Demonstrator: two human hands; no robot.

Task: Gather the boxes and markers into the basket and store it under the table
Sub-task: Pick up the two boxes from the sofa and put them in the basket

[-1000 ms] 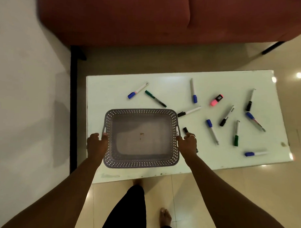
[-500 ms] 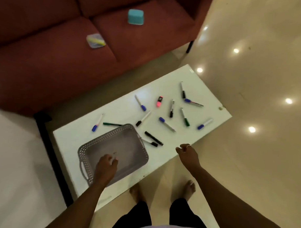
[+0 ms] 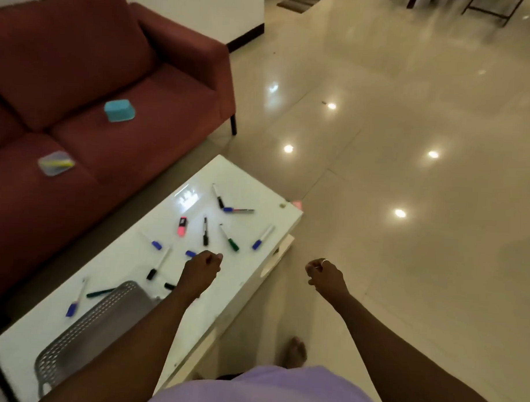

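A: Evidently the grey perforated basket (image 3: 100, 324) has been set on the near end of the white worktop (image 3: 255, 185), within reach of the scattered markers (image 3: 205, 231).

B: And the hands?

A: Nothing is grasped. The left hand (image 3: 202, 269) is loosely curled above the worktop; the right hand (image 3: 325, 274) is loosely curled over the floor.

B: Where are the boxes kept?

A: A blue box (image 3: 119, 111) and a clear box (image 3: 56, 163) are left on the red sofa (image 3: 160, 77), well apart from the basket, so a reach across is judged necessary.
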